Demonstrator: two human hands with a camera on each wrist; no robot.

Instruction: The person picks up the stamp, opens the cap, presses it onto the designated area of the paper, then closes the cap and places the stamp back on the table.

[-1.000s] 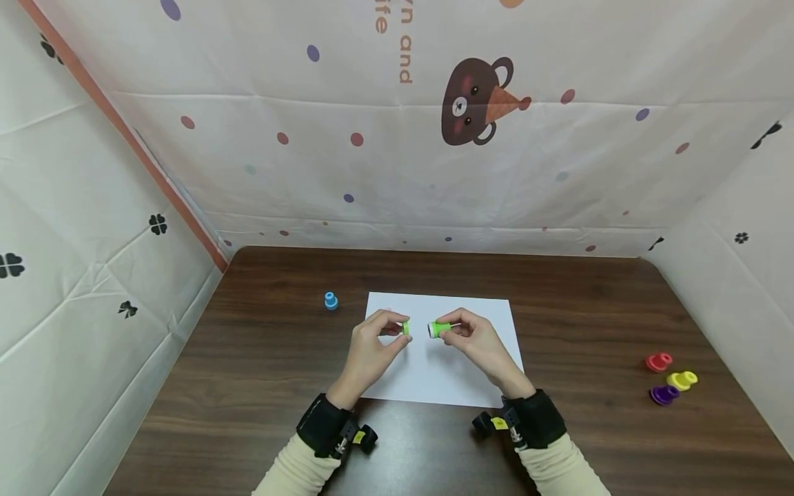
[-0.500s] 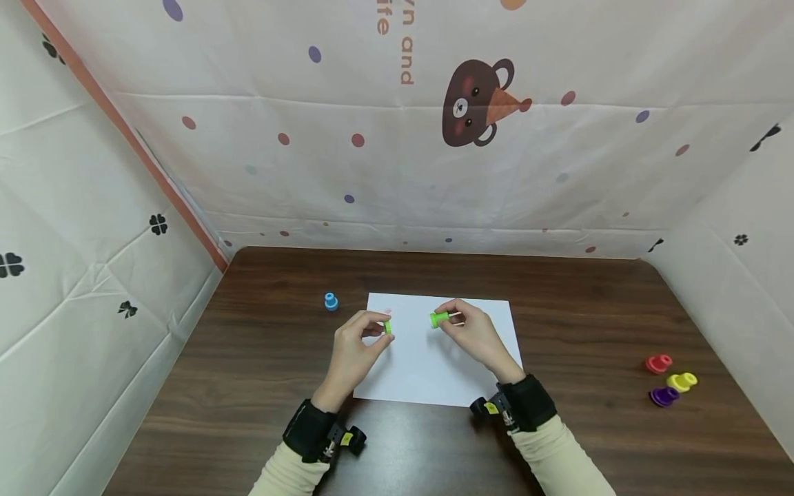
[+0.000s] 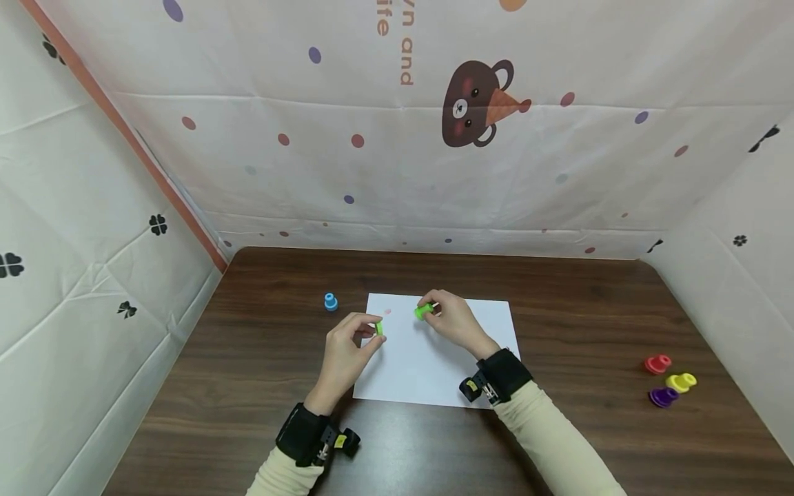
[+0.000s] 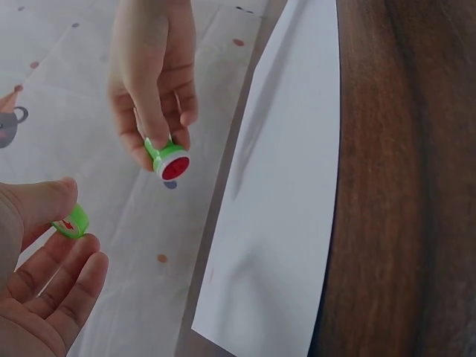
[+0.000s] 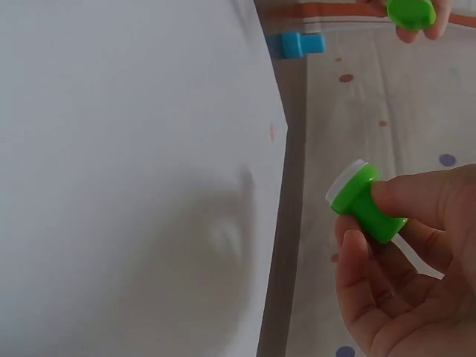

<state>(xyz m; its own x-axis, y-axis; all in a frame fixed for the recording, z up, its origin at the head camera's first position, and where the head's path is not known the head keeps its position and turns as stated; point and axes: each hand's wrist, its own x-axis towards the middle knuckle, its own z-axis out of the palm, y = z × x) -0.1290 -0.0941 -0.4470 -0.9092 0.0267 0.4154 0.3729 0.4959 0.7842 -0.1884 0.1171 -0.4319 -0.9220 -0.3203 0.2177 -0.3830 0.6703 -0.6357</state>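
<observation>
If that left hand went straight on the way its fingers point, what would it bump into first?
Probably the green stamp in the right hand, which sits roughly ahead of the left hand. Depth is hard to judge here, so it might miss.

A paper sheet (image 3: 434, 375) lies on the table (image 3: 589, 310), with a lone stamp (image 3: 331, 302) just left of its far left corner and three stamps (image 3: 674, 381) well apart to its right. The left hand's (image 3: 345, 351) cap (image 3: 379, 328) is left of the right hand's (image 3: 455, 322) held stamp (image 3: 423, 312).
</observation>
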